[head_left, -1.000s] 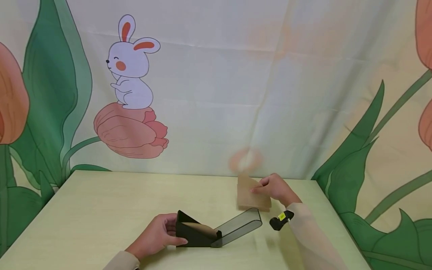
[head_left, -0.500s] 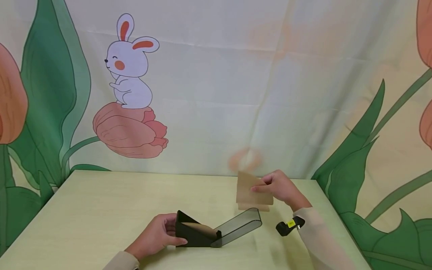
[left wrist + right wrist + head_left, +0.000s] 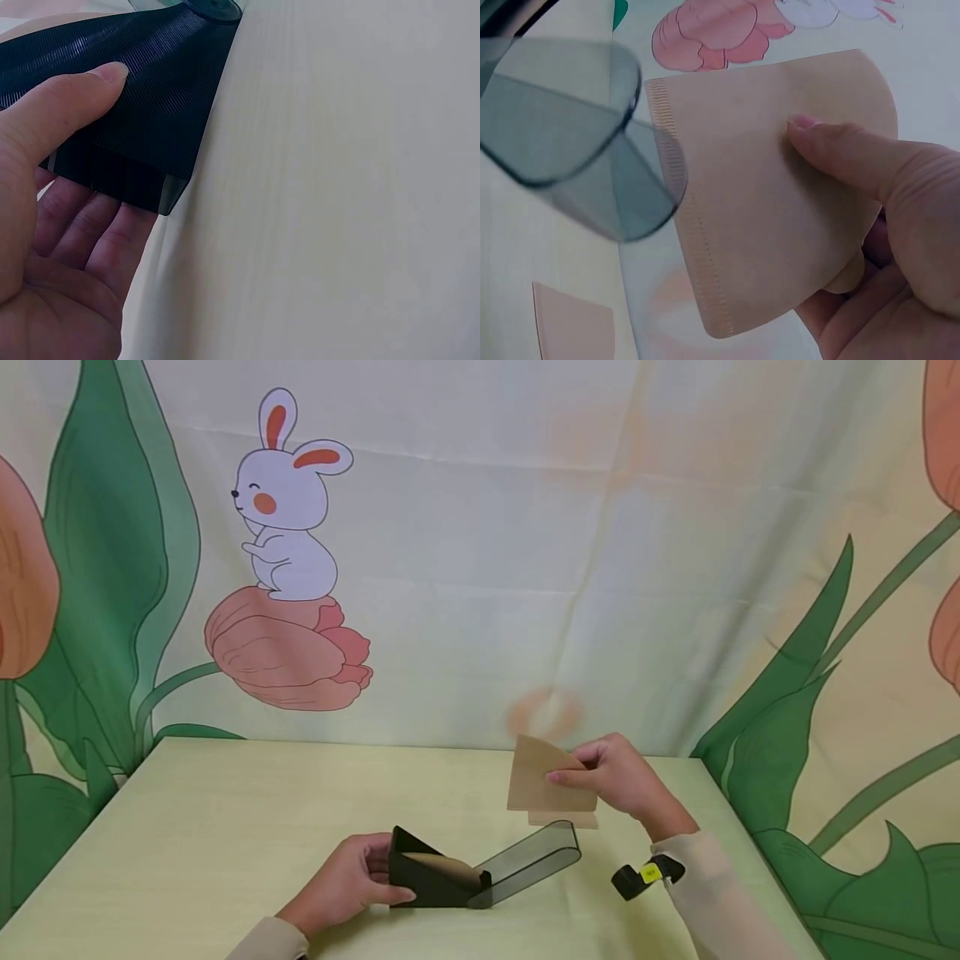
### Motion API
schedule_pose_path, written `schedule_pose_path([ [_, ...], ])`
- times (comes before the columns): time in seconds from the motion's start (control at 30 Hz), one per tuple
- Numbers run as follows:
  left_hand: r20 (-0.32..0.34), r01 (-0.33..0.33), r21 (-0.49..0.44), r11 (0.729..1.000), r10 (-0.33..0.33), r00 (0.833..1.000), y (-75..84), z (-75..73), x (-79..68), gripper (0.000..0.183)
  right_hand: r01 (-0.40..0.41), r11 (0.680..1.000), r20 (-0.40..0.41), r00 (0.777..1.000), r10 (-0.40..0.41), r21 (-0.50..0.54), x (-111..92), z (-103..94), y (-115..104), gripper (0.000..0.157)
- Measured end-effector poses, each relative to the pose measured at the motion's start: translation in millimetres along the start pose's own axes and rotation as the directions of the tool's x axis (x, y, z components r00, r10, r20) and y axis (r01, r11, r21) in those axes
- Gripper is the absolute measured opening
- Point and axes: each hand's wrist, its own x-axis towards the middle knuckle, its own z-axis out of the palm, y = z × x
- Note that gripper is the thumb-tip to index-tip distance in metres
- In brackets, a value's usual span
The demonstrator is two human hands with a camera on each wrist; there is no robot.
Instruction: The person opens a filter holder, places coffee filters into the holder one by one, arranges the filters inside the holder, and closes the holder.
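My left hand (image 3: pixel 345 881) grips the closed end of a black coffee filter holder (image 3: pixel 438 887) on the table, its thumb (image 3: pixel 94 94) pressed on the ribbed side and its fingers underneath. The holder's clear smoky lid (image 3: pixel 536 862) is swung open to the right. Inside the box, the curved edge of brown filter paper (image 3: pixel 444 865) shows. Pinched between thumb and fingers, a brown paper coffee filter (image 3: pixel 742 180) with a crimped edge is in my right hand (image 3: pixel 626 781), raised behind the lid. Below it another brown filter (image 3: pixel 561 820) lies on the table.
The pale wooden table (image 3: pixel 285 810) ends at a hanging cloth backdrop (image 3: pixel 450 568) printed with a rabbit and tulips. A black wrist camera mount (image 3: pixel 647 875) with a yellow label sits by my right sleeve (image 3: pixel 712 885).
My right hand has lifted the coffee filter off the tabletop, then brought it a little left. More of the lower filter's edge shows beneath. My left hand and the holder stay put.
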Motion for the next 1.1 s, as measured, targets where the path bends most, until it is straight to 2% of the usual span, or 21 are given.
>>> schedule_pose_path([
  [0.17, -0.003, 0.002, 0.006, 1.0, -0.002, 1.0, -0.3, -0.3, 0.0, 0.049, 0.07, 0.998, -0.009, 0.998, -0.07, 0.007, -3.9, 6.3, -12.9, 0.02],
  [0.53, 0.003, -0.008, 0.005, 1.0, 0.008, 1.0, -1.9, -0.5, 1.5, 0.05, 0.093, 0.991, 0.006, 0.996, -0.094, 0.098, -4.5, 28.2, -31.2, 0.018],
  [0.8, 0.003, -0.006, 0.005, 1.0, 0.006, 1.0, -2.8, 0.0, 0.7, 0.05, 0.152, 0.98, 0.02, 0.988, -0.155, 0.126, -5.1, 47.6, -37.0, 0.022],
  [1.1, 0.006, -0.008, -0.001, 1.0, 0.008, 1.0, -0.8, 0.3, 0.3, 0.049, 0.117, 0.985, 0.047, 0.991, -0.123, 0.124, -5.9, 69.0, -39.5, 0.016],
])
